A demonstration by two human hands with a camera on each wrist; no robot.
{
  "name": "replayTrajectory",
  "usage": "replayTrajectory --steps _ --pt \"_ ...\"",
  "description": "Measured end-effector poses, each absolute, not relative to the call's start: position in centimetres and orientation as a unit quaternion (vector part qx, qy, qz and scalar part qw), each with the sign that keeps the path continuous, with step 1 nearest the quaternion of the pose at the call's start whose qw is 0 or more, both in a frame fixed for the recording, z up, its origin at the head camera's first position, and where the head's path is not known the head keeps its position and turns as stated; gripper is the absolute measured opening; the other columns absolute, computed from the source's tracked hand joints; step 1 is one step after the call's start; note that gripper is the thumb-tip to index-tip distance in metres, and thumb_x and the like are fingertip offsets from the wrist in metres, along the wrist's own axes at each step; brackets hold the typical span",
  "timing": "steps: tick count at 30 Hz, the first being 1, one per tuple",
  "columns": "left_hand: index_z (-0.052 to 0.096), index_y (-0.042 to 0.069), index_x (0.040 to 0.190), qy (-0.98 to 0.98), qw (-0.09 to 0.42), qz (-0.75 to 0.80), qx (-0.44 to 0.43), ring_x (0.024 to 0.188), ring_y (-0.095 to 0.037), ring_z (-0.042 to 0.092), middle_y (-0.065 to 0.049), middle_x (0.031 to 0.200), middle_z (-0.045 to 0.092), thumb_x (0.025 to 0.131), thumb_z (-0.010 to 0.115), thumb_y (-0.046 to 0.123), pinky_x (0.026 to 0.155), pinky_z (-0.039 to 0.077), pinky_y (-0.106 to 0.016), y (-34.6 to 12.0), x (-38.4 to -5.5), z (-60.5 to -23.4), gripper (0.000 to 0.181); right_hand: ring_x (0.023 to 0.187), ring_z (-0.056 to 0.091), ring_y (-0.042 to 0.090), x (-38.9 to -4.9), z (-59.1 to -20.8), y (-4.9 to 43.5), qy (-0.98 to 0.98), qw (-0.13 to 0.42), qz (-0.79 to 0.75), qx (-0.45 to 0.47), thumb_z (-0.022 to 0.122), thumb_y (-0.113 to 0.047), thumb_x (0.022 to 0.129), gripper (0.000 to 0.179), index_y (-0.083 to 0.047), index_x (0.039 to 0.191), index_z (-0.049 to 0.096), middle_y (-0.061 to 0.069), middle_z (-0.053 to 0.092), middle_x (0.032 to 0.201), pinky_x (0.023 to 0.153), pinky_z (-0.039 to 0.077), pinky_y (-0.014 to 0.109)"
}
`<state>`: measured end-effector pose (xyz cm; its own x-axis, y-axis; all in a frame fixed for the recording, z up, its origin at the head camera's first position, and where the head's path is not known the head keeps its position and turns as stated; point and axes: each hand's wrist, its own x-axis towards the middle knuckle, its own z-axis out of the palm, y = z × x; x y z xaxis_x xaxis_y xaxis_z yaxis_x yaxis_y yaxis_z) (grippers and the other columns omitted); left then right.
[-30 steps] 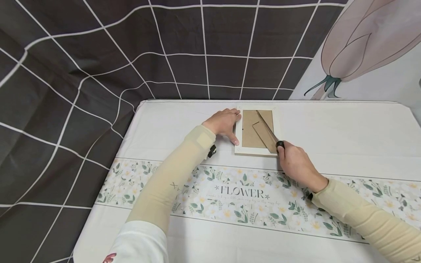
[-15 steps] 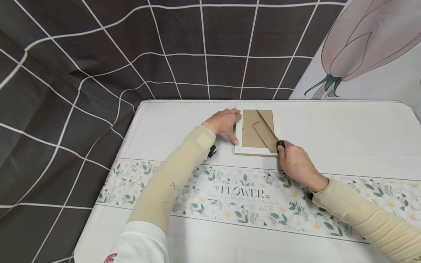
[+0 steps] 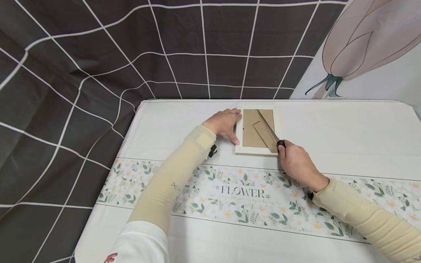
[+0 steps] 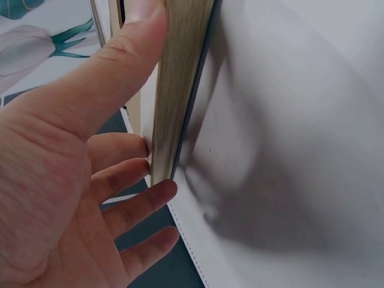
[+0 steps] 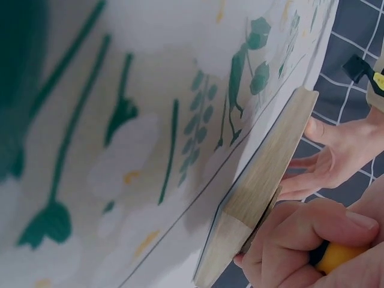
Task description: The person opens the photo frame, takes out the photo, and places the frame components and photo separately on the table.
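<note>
A white-edged picture frame [image 3: 238, 150] lies back up near the table's far edge, showing its brown backing board [image 3: 249, 137] and slanted stand flap [image 3: 265, 136]. My left hand [image 3: 224, 125] rests at its left side, thumb at the near corner and fingers by the far one. In the left wrist view, that thumb and the fingertips touch the wooden side [image 4: 174, 90]. My right hand [image 3: 297, 162] grips the black and yellow handle of a screwdriver [image 3: 268, 127]. Its long metal shaft slants across the backing board, tip near the board's far edge.
A white tablecloth [image 3: 345, 135] with a floral band and the word FLOWER covers the table. Behind the table hangs a dark grid-patterned cloth [image 3: 227, 69], beside a panel with a large pink flower [image 3: 348, 58] at the right.
</note>
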<state>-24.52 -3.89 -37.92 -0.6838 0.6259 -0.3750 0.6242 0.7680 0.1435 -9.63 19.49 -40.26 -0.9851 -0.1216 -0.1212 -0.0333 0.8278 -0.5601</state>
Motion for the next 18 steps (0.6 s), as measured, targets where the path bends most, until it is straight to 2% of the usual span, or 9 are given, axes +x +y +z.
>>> replayTrajectory --steps 18 --pt "0.031 0.004 0.157 0.92 0.205 -0.009 0.334 0.152 -0.026 0.022 -0.01 0.167 0.02 0.071 0.085 0.058 0.121 0.024 -0.044 -3.67 -24.35 -37.79 0.115 0.053 0.046 0.022 -9.8 -39.99 19.57 0.955 0.061 -0.285 -0.053 0.034 -0.013 0.109 0.03 0.002 0.089 0.051 0.009 0.046 0.065 0.045 0.037 0.033"
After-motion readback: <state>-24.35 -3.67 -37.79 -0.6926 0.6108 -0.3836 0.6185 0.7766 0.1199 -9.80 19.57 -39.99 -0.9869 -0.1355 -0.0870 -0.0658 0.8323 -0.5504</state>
